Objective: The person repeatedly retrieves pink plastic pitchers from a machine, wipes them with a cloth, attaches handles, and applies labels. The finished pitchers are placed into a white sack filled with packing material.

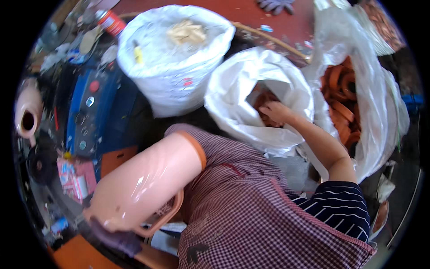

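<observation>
Across my lap lies a glossy pink jug (145,184), tilted, with an orange ring round its upper-right end and a loop handle (168,219) on its lower side. My left hand (115,240), in a purple-grey glove, grips the jug's lower-left end; the jug covers part of the fingers. Bare, my right hand (275,112) reaches into the mouth of a white sack (224,96). Its fingers are curled down among reddish-brown pieces (268,96) inside. What they pinch is too small and blurred to make out.
A fuller white sack (174,85) stands left of the first. At right, a clear plastic bag (376,121) holds orange-brown rings (342,112). Another pink jug (29,110) is at far left, near a blue machine part (83,107). A red can (110,22) and a glove (277,5) lie farther off.
</observation>
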A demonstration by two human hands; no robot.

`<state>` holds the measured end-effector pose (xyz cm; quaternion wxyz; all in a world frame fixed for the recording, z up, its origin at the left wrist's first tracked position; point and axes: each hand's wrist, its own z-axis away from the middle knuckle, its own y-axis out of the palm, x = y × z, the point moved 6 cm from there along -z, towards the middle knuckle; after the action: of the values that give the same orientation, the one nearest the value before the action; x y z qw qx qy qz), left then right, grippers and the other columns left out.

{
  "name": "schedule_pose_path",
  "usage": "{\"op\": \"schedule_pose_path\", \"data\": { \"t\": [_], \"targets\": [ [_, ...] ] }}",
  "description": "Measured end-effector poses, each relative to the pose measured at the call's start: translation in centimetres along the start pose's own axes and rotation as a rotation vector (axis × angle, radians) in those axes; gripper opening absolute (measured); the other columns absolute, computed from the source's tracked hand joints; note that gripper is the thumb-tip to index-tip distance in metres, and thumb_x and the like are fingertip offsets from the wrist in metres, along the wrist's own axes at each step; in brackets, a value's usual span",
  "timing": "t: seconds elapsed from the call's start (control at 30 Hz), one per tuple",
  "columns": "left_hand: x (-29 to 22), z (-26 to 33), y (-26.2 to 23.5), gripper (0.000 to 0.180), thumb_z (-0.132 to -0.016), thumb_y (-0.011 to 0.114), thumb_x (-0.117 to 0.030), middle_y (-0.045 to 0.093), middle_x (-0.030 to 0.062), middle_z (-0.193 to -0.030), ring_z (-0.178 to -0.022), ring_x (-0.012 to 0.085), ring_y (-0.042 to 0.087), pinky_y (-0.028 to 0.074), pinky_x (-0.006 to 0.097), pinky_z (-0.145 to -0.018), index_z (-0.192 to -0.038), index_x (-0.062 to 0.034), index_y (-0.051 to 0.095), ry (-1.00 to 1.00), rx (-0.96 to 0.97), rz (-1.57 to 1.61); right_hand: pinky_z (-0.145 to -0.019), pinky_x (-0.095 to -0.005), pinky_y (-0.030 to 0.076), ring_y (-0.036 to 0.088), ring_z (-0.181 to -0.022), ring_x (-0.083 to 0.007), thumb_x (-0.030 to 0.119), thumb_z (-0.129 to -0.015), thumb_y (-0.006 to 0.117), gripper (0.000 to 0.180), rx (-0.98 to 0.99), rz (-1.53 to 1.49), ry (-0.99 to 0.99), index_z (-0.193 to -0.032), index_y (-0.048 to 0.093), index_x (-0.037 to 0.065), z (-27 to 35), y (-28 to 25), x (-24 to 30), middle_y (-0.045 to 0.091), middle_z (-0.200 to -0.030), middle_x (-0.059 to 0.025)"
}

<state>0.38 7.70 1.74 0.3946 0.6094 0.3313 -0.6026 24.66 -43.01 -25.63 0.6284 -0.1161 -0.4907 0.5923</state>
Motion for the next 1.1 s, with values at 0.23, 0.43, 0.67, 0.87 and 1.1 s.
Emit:
{"op": "schedule_pose_path", "data": {
  "t": [0.23,0.43,0.67,0.87,1.1],
  "targets": [
    [2.1,-1.3,-2.2,0.074,-0.084,0.065,-0.04,0.044,0.02,-0.14,-0.126,0.0321,0.048,0.045,0.042,-0.098,-0.141,-0.0018,0.038,0.194,0.327,-0.472,-0.098,-0.0457,0.044,0.058,-0.112,-0.0413,0.055,-0.096,0.041,0.059,0.113,0.176,0.235,-0.117,0.064,0.004,1.4,1.1,-2.2,0.063,-0.118,-0.0242],
    [1.5,-0.1,0.9,0.096,-0.075,0.072,-0.051,0.045,0.0189,-0.138,-0.124,0.0313,0.049,0.046,0.044,-0.098,-0.145,0.0017,0.032,0.368,0.373,-0.274,-0.073,-0.0461,0.051,0.065,-0.079,-0.0383,0.015,-0.091,0.053,0.019,-0.391,0.275,-0.191,-0.106,0.057,0.004,5.5,-16.2,12.0,0.066,-0.08,-0.021],
    [-3.1,3.7,8.5,0.097,-0.06,0.085,-0.039,0.056,0.0202,-0.125,-0.125,0.0308,0.048,0.036,0.045,-0.107,-0.135,0.0036,0.042,0.657,0.503,-0.479,-0.058,-0.0412,0.052,0.065,-0.068,-0.0363,0.009,-0.088,0.059,0.041,-0.553,0.087,-0.91,-0.127,0.047,0.007,11.3,-20.1,37.9,0.065,-0.091,-0.0175],
    [-2.5,4.2,10.1,0.091,-0.063,0.083,-0.037,0.048,0.0165,-0.132,-0.124,0.0321,0.046,0.033,0.043,-0.108,-0.136,-0.001,0.043,0.728,0.561,-0.503,-0.055,-0.0325,0.05,0.061,-0.061,-0.0247,0.015,-0.079,0.07,0.054,-0.176,0.162,-1.321,-0.128,0.052,0.001,16.8,-18.2,47.6,0.064,-0.092,-0.0106],
    [-0.8,1.7,6.1,0.093,-0.062,0.084,-0.039,0.056,0.015,-0.128,-0.117,0.0253,0.055,0.041,0.036,-0.103,-0.134,0.0036,0.045,0.453,0.263,-0.3,-0.064,-0.0302,0.046,0.06,-0.074,-0.0146,0.026,-0.088,0.068,0.028,-0.165,-0.753,-1.159,-0.098,0.057,0.002,1.5,-10.4,41.8,0.064,-0.083,-0.0056]
  ]
}}
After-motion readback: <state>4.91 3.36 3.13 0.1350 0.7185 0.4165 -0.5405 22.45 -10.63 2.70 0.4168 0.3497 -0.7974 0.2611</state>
